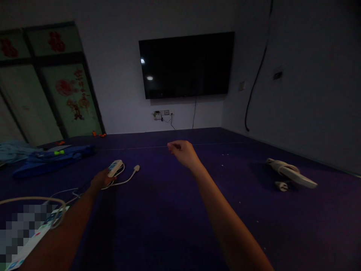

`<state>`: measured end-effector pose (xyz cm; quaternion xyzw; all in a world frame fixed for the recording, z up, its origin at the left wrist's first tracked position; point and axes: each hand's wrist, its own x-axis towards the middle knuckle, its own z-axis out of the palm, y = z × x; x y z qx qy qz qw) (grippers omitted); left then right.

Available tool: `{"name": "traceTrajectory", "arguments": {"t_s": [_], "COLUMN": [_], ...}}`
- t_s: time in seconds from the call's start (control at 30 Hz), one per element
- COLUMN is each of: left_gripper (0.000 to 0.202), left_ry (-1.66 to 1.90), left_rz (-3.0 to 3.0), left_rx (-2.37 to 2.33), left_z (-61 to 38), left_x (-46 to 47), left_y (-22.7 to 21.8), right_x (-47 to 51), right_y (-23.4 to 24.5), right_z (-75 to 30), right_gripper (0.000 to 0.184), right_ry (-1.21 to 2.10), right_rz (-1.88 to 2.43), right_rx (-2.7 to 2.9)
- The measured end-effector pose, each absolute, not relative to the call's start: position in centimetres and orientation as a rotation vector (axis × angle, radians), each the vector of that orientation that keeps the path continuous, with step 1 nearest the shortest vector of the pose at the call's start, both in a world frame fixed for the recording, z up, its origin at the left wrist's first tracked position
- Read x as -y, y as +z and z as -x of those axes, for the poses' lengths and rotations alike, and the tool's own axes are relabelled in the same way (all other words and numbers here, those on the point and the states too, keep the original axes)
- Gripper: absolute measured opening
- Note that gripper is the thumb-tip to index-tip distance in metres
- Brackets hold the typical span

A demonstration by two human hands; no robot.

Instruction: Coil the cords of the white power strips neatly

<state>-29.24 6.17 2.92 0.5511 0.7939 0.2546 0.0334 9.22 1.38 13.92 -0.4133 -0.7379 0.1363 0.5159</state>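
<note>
My left hand point(103, 178) is closed around the near end of a white power strip point(115, 167), low over the purple floor covering. The strip's white cord point(125, 181) loops beside it and ends in a plug point(137, 168) to its right. In the middle, my right hand point(182, 151) is raised with its fingers curled toward the thumb, and nothing shows between them. Far to the right lies a second white power strip point(299, 176) with its cord wrapped around it. Its plug point(281, 186) rests beside it.
A blue cloth point(53, 156) and small orange objects point(102, 135) lie at the far left. At lower left are a thick pale cable point(31, 198) and a printed sheet or box point(31, 246), partly blurred out. A television point(187, 66) hangs on the wall; a dark cable point(256, 77) hangs at right.
</note>
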Motion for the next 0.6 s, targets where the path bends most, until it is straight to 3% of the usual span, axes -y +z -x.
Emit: {"name": "traceTrajectory", "arguments": {"t_s": [0.27,0.43,0.6], "left_gripper": [0.074,0.074,0.059], "left_ry": [0.704,1.545,1.88], "left_rz": [-1.631,-1.452,-1.338], "left_rx": [-2.641,-2.34,-2.193], "left_z": [25.7,22.7,19.6], "left_x": [-5.4,-5.9,-7.1], "left_y": [3.9,5.9,9.4], "right_x": [-1.7,-1.9,-2.2], "right_y": [14.0,14.1,14.1], "right_z": [-9.8,-10.1,-10.4], "right_gripper": [0.027,0.025,0.025], "right_ry": [0.326,0.33,0.332], "right_rz": [0.964,0.956,0.943], "right_rx": [1.721,1.721,1.723]}}
